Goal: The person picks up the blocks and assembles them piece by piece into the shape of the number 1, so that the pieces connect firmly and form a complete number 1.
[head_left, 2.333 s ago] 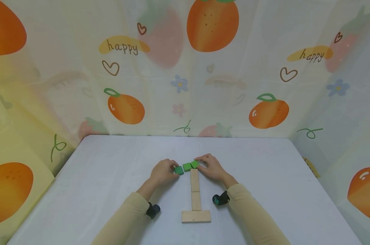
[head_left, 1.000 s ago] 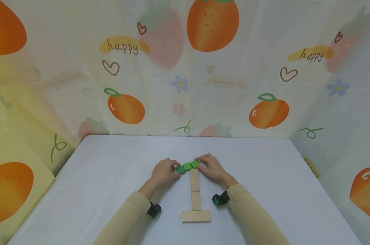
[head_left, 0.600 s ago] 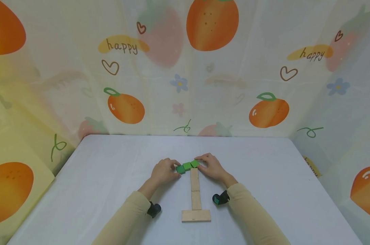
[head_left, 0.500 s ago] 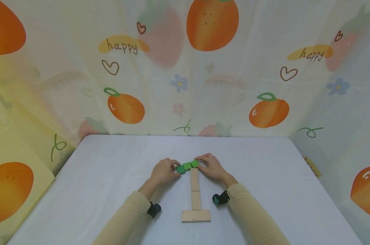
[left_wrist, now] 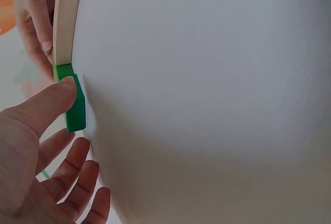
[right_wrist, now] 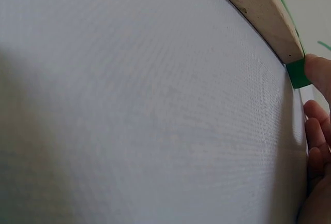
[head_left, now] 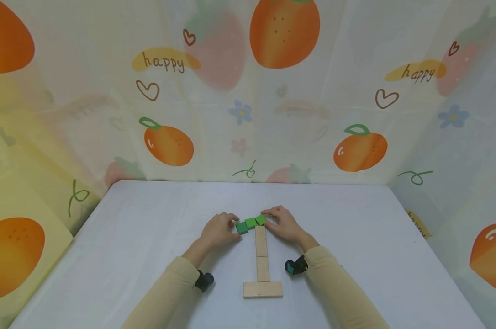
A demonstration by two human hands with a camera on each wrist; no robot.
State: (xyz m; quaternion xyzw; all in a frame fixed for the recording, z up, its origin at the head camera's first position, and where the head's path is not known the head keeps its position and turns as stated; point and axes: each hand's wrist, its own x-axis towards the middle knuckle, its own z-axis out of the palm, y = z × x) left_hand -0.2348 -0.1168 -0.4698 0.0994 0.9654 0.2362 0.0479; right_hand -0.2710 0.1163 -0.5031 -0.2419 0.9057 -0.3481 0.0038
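Observation:
Three green cubes form a slanting row on the table: a dark green cube [head_left: 241, 228] at the left, a middle green cube [head_left: 250, 223] and a light green cube [head_left: 261, 220] at the right. My left hand [head_left: 219, 230] is beside the dark cube, thumb and fingers spread, with a slight gap at its left side. Thumb and index finger of my right hand [head_left: 286, 225] pinch the light green cube. In the right wrist view the thumb [right_wrist: 318, 71] lies against a green cube [right_wrist: 297, 74]. Just below the row, an upright-running wooden plank [head_left: 261, 241] begins.
A second wooden plank [head_left: 263, 269] continues the line toward the near side. It meets a crosswise wooden plank [head_left: 262, 290]. All lie flat on the white table [head_left: 346, 219], with a fruit-print curtain [head_left: 248, 137] around its back and sides.
The dark green cube has been slid right against the middle cube. My left hand has since loosened and drawn slightly left from it. My right hand has stayed in place.

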